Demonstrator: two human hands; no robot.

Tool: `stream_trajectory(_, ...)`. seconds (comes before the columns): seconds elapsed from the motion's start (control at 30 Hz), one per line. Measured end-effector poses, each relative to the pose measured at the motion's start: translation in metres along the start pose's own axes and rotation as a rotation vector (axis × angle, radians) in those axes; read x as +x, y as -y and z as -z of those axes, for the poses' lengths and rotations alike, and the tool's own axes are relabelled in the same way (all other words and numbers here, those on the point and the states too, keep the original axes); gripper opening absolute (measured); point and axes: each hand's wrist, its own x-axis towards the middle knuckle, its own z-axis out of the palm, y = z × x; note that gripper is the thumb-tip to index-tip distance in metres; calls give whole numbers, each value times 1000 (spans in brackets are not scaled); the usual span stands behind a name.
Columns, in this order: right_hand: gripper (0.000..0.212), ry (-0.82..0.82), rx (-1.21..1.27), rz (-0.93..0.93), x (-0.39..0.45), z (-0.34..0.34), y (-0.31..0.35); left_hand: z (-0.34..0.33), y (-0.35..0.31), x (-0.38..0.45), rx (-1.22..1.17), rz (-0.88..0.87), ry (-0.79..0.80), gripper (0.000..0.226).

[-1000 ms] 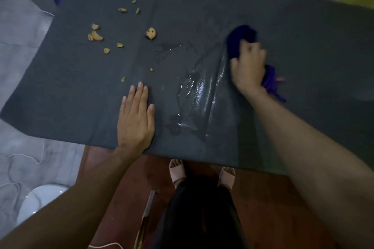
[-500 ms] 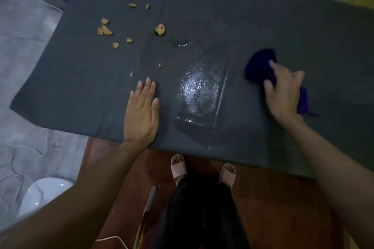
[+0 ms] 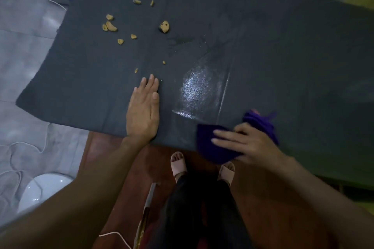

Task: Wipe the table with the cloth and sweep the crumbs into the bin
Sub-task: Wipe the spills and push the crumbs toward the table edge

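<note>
Dark surface [image 3: 283,46], wet sheen mid. Left hand [image 3: 143,115] flat, fingers straight, bracing. Right hand [image 3: 248,144] presses purple cloth [image 3: 210,147] at near edge. Crumbs [image 3: 110,26] far-left: overlap strokes, sweep them later.

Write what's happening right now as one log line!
right hand: wiping with purple cloth at table near edge | left hand: flat on table | crumbs: unswept

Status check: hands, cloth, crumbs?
Left hand flat on table. Right hand pressing purple cloth at near edge. Crumbs unswept, far left. Wet patch mid-table.
</note>
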Motion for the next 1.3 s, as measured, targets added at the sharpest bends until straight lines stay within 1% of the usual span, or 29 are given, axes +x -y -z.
stream_trajectory(0.03,42,-63,-46,-119,-12,6,-12,-1,0,0,-2,3,-2,59)
stream_trajectory(0.07,50,-139,-82,-302,-17,10,-22,-1,0,1,-1,6,-5,60)
stream_trajectory(0.1,56,-222,-97,-528,-16,12,-30,-2,0,1,0,7,-6,60)
stream_trajectory(0.17,57,-379,-115,-975,12,7,-39,-3,0,1,-5,9,-9,60)
stream_trajectory(0.2,55,-421,-119,-1116,35,0,-40,-3,-1,1,-11,10,-10,60)
stream_trajectory(0.23,53,-437,-121,-1159,60,-6,-36,-2,-1,1,-17,11,-10,59)
stream_trajectory(0.27,52,-430,-123,-1119,84,-12,-27,-2,-1,1,-19,12,-11,59)
stream_trajectory(0.3,52,-401,-130,-1016,103,-18,-15,-1,-1,1,-21,14,-12,58)
stream_trajectory(0.37,58,-304,-91,-726,113,-31,17,0,-1,0,-30,21,-3,58)
stream_trajectory(0.43,61,-207,0,-394,90,-33,38,2,-2,0,-29,18,5,60)
stream_trajectory(0.5,54,-83,26,-155,51,-27,32,2,-3,0,-8,2,12,59)
stream_trajectory(0.53,51,-44,28,-98,31,-22,23,2,-3,0,8,-9,17,58)
stream_trajectory(0.57,48,-34,26,-98,14,-13,10,1,-3,0,27,-20,18,57)
stream_trajectory(0.6,48,-60,10,-156,-2,-5,-4,0,-4,-1,42,-25,16,57)
stream_trajectory(0.63,52,-120,-9,-273,-15,5,-17,-1,-5,0,42,-18,12,58)
stream_trajectory(0.67,56,-217,-17,-450,-26,16,-32,-2,-10,1,27,-7,8,59)
stream_trajectory(0.7,56,-363,-17,-682,-34,26,-48,-2,-16,5,10,-18,2,59)
stream_trajectory(0.8,45,-1004,9,-1411,-43,52,-121,-11,-47,29,32,-206,1,55)
stream_trajectory(0.83,47,-1157,47,-1606,-41,62,-149,-18,-58,41,53,-249,21,55)
stream_trajectory(0.87,52,-1239,98,-1764,-37,71,-175,-25,-68,54,75,-255,40,56)
stream_trajectory(0.9,57,-1235,132,-1893,-32,79,-200,-32,-75,67,94,-237,48,57)
stream_trajectory(0.93,60,-1153,147,-1993,-26,83,-220,-38,-80,79,106,-212,46,58)
stream_trajectory(0.97,59,-1009,120,-2054,-15,84,-235,-43,-84,90,113,-190,40,59)
stream_trajectory(1.0,59,-859,64,-2065,-1,85,-245,-48,-85,98,121,-176,39,60)
stream_trajectory(1.03,58,-750,-10,-2033,16,86,-253,-51,-84,104,128,-171,43,61)
stream_trajectory(1.1,53,-645,-123,-1911,56,86,-265,-56,-80,110,129,-178,50,62)
stream_trajectory(1.2,46,-509,-148,-1660,118,84,-276,-59,-80,107,93,-160,49,60)
stream_trajectory(1.27,45,-402,-163,-1401,159,76,-269,-58,-80,106,75,-149,36,56)
stream_trajectory(1.3,45,-341,-169,-1232,179,70,-258,-58,-81,105,69,-147,36,55)
